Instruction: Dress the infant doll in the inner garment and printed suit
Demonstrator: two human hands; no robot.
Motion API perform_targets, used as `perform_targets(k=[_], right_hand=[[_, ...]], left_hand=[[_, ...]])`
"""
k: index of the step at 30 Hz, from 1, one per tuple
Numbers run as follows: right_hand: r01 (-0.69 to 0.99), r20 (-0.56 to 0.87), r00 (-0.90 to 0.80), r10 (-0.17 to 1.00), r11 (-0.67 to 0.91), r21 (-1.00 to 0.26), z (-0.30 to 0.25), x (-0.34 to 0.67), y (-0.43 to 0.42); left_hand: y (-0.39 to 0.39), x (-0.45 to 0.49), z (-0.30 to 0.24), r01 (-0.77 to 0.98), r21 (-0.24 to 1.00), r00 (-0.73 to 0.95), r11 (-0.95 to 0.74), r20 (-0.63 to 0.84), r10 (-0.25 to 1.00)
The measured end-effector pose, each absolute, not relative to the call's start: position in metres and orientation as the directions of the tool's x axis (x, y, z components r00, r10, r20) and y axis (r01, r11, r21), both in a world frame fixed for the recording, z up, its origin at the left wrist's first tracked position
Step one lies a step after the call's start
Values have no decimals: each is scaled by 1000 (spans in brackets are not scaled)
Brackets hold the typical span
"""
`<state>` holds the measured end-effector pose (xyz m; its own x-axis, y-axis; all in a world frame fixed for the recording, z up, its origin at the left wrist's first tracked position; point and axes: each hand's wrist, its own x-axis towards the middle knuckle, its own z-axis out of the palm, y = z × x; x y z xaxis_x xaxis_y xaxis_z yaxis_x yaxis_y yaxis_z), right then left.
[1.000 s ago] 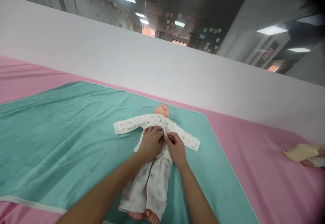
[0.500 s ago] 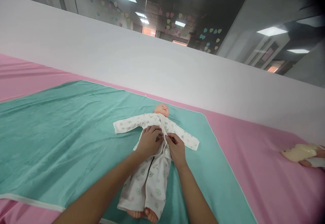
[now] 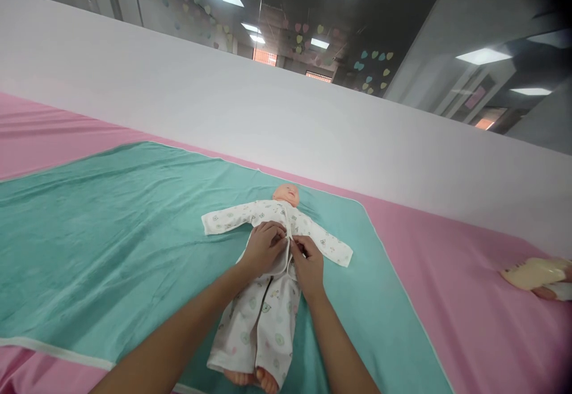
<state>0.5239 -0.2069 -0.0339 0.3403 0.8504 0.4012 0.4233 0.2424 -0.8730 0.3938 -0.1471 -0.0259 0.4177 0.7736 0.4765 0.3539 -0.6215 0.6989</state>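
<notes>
A baby doll (image 3: 286, 195) lies on its back, head away from me, its feet near the bottom of the view. It wears a white patterned jacket (image 3: 319, 239) with the sleeves spread and matching white trousers (image 3: 250, 334). At the jacket's front opening, my left hand (image 3: 267, 246) is closed, its fingers on the left-hand edge. Just beside it, my right hand (image 3: 308, 263) pinches the other front edge between thumb and finger. The two hands almost meet over the doll's belly. Any fastener between the fingertips is too small to make out.
A green blanket (image 3: 111, 233) with a white border lies under the doll, over a pink sheet (image 3: 438, 263). Another doll's limb (image 3: 536, 272) shows at the right edge. Behind stands a white wall (image 3: 268, 126) topped by glass with heart stickers.
My right hand has shifted slightly toward the left hand along the jacket's front edge. The left hand stays nearly where it was, and the whole view has moved a little.
</notes>
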Motion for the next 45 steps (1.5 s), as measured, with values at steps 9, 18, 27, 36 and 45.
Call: perform_targets(k=[9,18,27,36,45], right_hand=[[365,385,290,876,271,-891,-31,523,-209],[318,318,351,880,208,-925,-39,522,-206],[342,299,323,898,184,-922,-37,524,-205],[375,308,322,895,178,-910,-39,524,-204],[460,361,306,881,195,-866,-45,521,-203]], left_hand=[[-145,394,-28,356,682,423,-639,492,761],[-143,392,-25,302,724,444,-620,469,764],[-141,390,-25,277,747,463,-605,448,765],[-142,394,-31,368,675,459,-639,466,756],[-146,392,-25,397,656,476,-642,450,755]])
